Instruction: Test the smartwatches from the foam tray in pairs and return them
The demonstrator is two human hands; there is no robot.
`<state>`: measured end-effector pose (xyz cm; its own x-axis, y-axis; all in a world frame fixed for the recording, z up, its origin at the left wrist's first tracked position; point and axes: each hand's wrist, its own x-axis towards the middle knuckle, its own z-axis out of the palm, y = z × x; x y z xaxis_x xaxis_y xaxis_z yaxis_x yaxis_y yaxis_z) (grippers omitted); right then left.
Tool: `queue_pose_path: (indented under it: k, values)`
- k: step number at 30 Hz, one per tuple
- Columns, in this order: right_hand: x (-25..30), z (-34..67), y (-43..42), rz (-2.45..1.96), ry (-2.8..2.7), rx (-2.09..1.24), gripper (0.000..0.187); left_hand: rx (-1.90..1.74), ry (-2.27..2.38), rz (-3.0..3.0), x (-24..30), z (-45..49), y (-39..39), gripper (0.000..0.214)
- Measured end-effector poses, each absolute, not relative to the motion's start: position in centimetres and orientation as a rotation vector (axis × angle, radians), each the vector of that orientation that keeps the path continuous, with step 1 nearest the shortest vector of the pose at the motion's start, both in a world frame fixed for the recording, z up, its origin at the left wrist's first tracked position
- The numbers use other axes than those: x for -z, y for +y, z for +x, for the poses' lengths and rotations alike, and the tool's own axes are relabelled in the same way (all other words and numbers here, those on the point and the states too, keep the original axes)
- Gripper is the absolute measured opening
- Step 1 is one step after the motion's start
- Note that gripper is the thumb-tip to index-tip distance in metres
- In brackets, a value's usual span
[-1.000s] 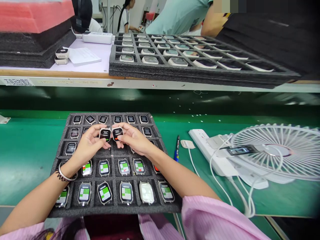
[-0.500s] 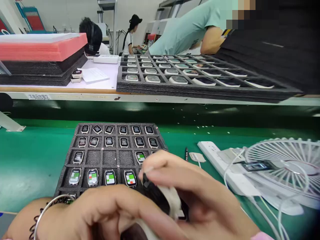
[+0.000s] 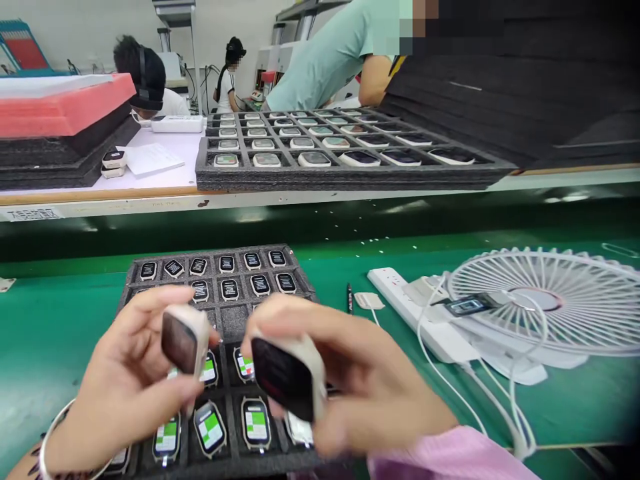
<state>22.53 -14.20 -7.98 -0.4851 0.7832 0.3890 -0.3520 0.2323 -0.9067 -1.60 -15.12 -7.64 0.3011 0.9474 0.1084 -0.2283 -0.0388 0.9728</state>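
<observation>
One light-cased watch (image 3: 181, 343) held tilted above the foam tray (image 3: 234, 323), pinched between thumb and fingers of the left hand (image 3: 125, 380), over the tray's left half. Second watch (image 3: 283, 377) gripped in the right hand (image 3: 355, 373), fingers curled over its top, above the tray's right half, likewise tilted. Watches near one another but apart; dark faces too blurred to read.

Along the tray's far edge, two rows of dark-screened watches (image 3: 227, 265) with pale lines of text; toward its near edge, green-and-white screens (image 3: 256, 421). On the green table (image 3: 40, 333), just beyond the tray's right edge, pen (image 3: 350, 298) and square pad (image 3: 369, 301) with white cable; farther right, power strip (image 3: 387, 279) and white fan (image 3: 537, 300). Past the table's far edge, raised shelf (image 3: 175, 179) bearing another tray (image 3: 215, 180) of watches and, at left, pink-topped foam stack (image 3: 65, 110). Behind that shelf, co-worker in pale green (image 3: 320, 67), leaning.
</observation>
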Motion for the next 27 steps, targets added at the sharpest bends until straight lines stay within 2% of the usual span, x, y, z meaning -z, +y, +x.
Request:
queue_pose_path:
  k: [3, 8, 15, 27]
  values:
    - [9.1, 21.6, -11.4, -0.308, -1.337, -1.759, 0.055, -1.187, 0.842, 1.204, 8.1, -0.5, -12.7, 0.053]
    - [10.0, 20.9, -8.7, -0.296, -1.162, -1.957, 0.056, -1.189, 0.880, 1.102, 8.7, -0.2, -11.1, 0.050]
    - [9.7, 21.3, -8.2, -0.290, -1.051, -2.015, 0.045, -1.237, 0.740, 0.983, 8.8, -0.4, -11.2, 0.027]
    - [9.8, 21.2, -8.6, -0.342, -1.023, -2.001, 0.045, -1.302, 0.742, 1.018, 8.4, -0.3, -11.8, 0.020]
